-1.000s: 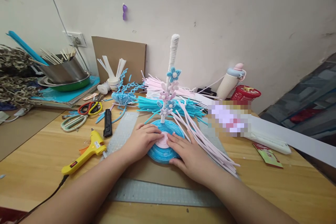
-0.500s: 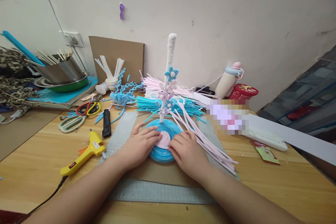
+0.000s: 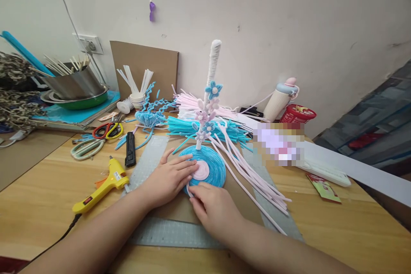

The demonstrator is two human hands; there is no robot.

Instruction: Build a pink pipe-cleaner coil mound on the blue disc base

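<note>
My left hand (image 3: 168, 177) lies palm down over the left side of a flat blue coil of pipe cleaners (image 3: 217, 166), fingers stretched and fingertips on its pale pink spiral centre (image 3: 201, 171). At the coil's near edge, my right hand (image 3: 215, 206) pinches a pale pink pipe cleaner (image 3: 189, 188), part of which is hidden by the hands. Behind the coil's far edge rises a white wrapped stem (image 3: 213, 62), tilted slightly right. It bears blue flowers (image 3: 214, 90) and pink flowers (image 3: 201, 116). A piece of cardboard (image 3: 240, 201) lies under the coil.
Loose pink pipe cleaners (image 3: 257, 173) spread to the right; a blue bundle (image 3: 180, 126) lies behind. Leftward are a yellow glue gun (image 3: 112, 180), a black cutter (image 3: 130, 150) and scissors (image 3: 86, 150). A bottle (image 3: 278, 100) and red cup (image 3: 297, 114) stand at back right.
My right hand has moved from the coil's right side down and left to its near edge, where it pinches a pink pipe cleaner. My left hand stays on the coil.
</note>
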